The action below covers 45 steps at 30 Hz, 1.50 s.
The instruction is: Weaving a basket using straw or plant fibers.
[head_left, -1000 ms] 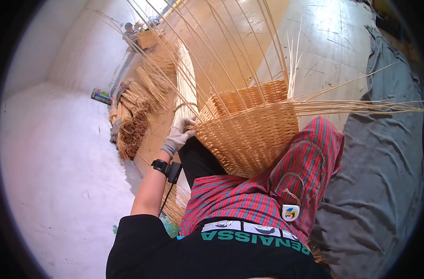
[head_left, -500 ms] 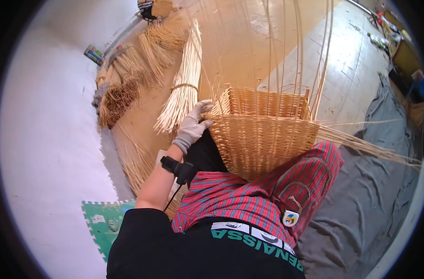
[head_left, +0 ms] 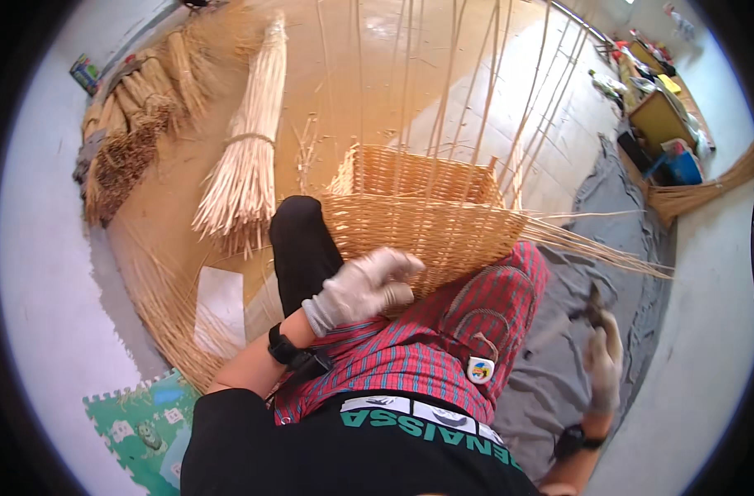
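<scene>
Woven basket (head_left: 418, 240) on lap (head_left: 393, 355), stakes unwoven; likely a tool-fetching step.
Left hand (head_left: 360, 289) loosely open by its front, contact unclear; right hand (head_left: 604, 362) grips blurred dark tool (head_left: 593, 307); next move probably calls for steadying the basket.

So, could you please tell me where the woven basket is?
The woven basket sits slightly right of the head view's middle, between the person's knees, its lower left overlapped by the left hand.

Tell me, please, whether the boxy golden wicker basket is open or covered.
Open: the boxy golden wicker basket shows its inner back wall uncovered.
</scene>
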Tool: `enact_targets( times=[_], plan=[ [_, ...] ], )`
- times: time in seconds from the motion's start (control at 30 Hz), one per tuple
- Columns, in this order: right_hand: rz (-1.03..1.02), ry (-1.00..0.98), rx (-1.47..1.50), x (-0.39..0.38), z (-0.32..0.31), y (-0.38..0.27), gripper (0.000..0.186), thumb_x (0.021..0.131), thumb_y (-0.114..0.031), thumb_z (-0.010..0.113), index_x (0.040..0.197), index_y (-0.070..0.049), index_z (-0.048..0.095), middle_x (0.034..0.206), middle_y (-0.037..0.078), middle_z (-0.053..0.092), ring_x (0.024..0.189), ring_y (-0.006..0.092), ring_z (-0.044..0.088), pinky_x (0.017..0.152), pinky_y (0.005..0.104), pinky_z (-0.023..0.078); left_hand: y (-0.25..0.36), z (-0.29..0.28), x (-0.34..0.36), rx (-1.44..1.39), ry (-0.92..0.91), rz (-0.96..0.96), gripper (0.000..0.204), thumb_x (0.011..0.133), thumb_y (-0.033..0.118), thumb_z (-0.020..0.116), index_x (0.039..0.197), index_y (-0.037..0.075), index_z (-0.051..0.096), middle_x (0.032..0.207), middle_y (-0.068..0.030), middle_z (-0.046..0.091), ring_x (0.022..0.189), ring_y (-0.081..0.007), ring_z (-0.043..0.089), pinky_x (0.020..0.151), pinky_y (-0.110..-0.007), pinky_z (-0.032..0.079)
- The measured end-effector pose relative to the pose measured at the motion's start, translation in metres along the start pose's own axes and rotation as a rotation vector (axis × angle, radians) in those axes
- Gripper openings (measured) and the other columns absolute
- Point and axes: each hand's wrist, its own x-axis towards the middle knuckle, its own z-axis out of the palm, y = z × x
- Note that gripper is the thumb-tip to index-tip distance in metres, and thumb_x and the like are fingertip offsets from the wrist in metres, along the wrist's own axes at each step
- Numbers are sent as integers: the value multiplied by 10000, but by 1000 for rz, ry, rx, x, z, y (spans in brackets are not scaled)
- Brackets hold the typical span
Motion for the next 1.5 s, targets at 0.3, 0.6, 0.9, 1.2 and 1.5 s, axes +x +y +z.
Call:
enact_targets(
  times=[0.3, 0.6, 0.9, 1.2, 1.5],
  plan=[
    [-454, -551, -282, 52, 222, -60, 706, 923, -252, 761, 1486, -9, 411, 982, 77, 611, 882, 161, 605, 789, 313, 533, -3, 7, -23, -514, -450, -247, 339, 1035, 217, 610, 1308, 27, 542, 1026, -41, 653, 687, -63, 601, 602, -228, 503],
    [176, -739, 291, 36, 300, -34, 744, 987, -252, 680, 1604, -73, 305, 1185, 54, 603, 1024, 137, 603, 882, 288, 517, 0, 9, -33, 109, -28, 166, 195, 924, 151, 716, 1076, 44, 659, 946, -172, 724, 882, -346, 719, 788, -409, 574],
    [668, -1174, 672, 83, 322, -32, 476, 1048, -450, 519, 1258, -25, 566, 948, 188, 679, 778, 287, 685, 713, 386, 567, 41, -53, -14, 372, 659, -19, 316, 928, 144, 723, 1224, 74, 637, 861, -114, 711, 771, -301, 719, 666, -370, 566],
    [482, -1046, 823, 111, 358, 16, 203, 1032, -178, 583, 1163, -39, 654, 1085, 99, 689, 1001, 188, 667, 869, 342, 568, 22, -44, 10, 608, 486, 173, 209, 920, 143, 617, 1117, 73, 608, 887, -113, 617, 764, -323, 676, 635, -407, 535],
    [617, -1081, 982, 123, 355, 40, 237, 1060, -194, 547, 1216, -38, 631, 1151, 94, 675, 1036, 205, 659, 914, 364, 564, 29, -45, 16, 635, 548, 183, 193, 918, 130, 654, 1098, 65, 633, 918, -132, 666, 730, -331, 690, 601, -408, 557]
  ],
)
